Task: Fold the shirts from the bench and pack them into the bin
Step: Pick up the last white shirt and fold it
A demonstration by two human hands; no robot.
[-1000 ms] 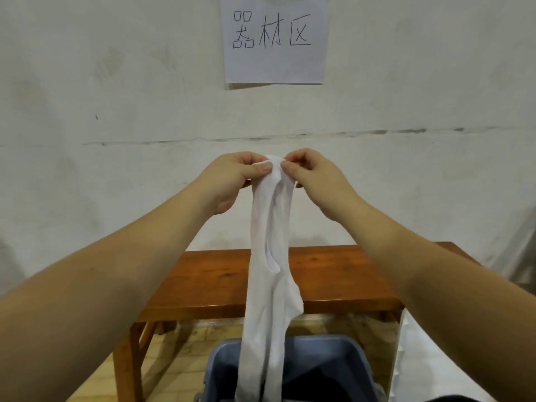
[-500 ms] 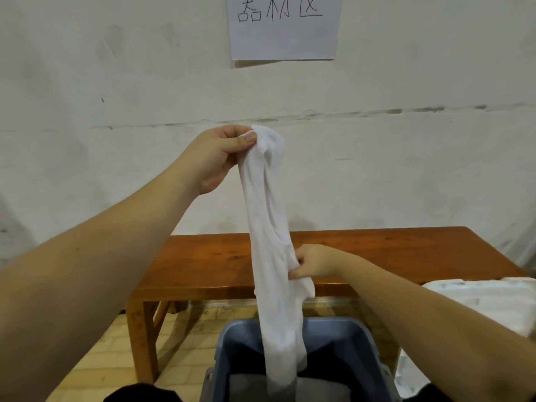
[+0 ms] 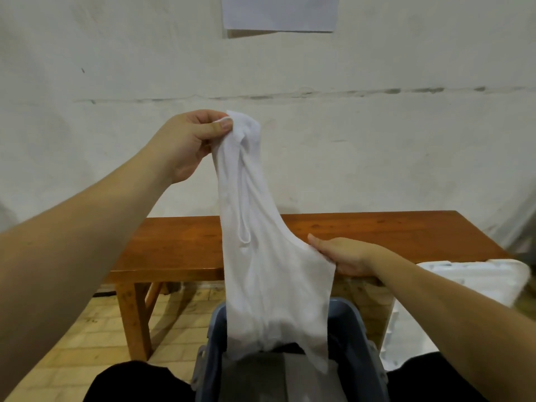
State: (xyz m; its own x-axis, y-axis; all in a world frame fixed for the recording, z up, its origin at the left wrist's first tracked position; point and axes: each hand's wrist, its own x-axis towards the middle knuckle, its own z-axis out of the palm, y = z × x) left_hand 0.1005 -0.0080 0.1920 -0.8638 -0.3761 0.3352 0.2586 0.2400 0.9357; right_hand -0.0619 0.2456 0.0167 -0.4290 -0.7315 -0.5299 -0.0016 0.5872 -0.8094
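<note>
Head view: we hold a thin white sleeveless shirt [image 3: 261, 256] up in front of us with both hands. Our left hand [image 3: 185, 143] is raised, thumb and curled fingers pinching the bunched shoulder straps at the top of the garment. Our right hand [image 3: 342, 255] is lower and off to the right, well apart from the left, gripping the shirt's side edge and drawing the cloth outward so that it fans wider below the straps. The thumb lies on top of the fabric; the other fingers are hidden behind it.

The shirt hangs lengthwise, and its lower hem dangles into the mouth of a grey-blue plastic bin [image 3: 365, 343] that stands on the floor just before our knees. Inside the bin we see pale grey folded cloth [image 3: 278, 372] lying at the bottom, partly covered by the hanging hem.

Behind the shirt stands a long reddish-brown wooden bench [image 3: 406, 236], set against a whitewashed wall [image 3: 406, 140]. A white paper sheet [image 3: 278, 13] is fixed to the wall above, cut off by the top of the frame. To the right of the bin sits a white foam box [image 3: 475, 280], its edge just beside our right forearm. The floor is of yellowish brick tiles [image 3: 87, 338].
</note>
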